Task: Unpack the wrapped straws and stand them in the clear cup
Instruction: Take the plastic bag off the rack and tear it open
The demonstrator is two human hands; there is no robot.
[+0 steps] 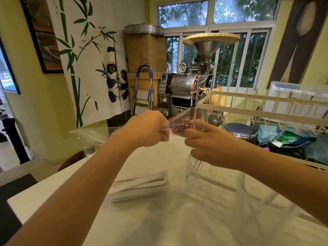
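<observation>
Both my hands are raised above the white table (53, 190), pinching a clear plastic wrapper (179, 119) between them. My left hand (149, 128) grips its left end in a closed fist. My right hand (204, 137) holds the right end, where a pink straw (193, 119) shows through the film. A clear cup (195, 176) stands on the table just under my right hand. A pile of white paper-wrapped straws (140, 187) lies flat to the cup's left.
A crumpled clear plastic bag (92, 137) lies at the table's far left edge. A wooden rack (257, 110) runs along the right side. Thin plastic sheet (248, 201) covers the table near me. A coffee roaster (184, 86) stands behind.
</observation>
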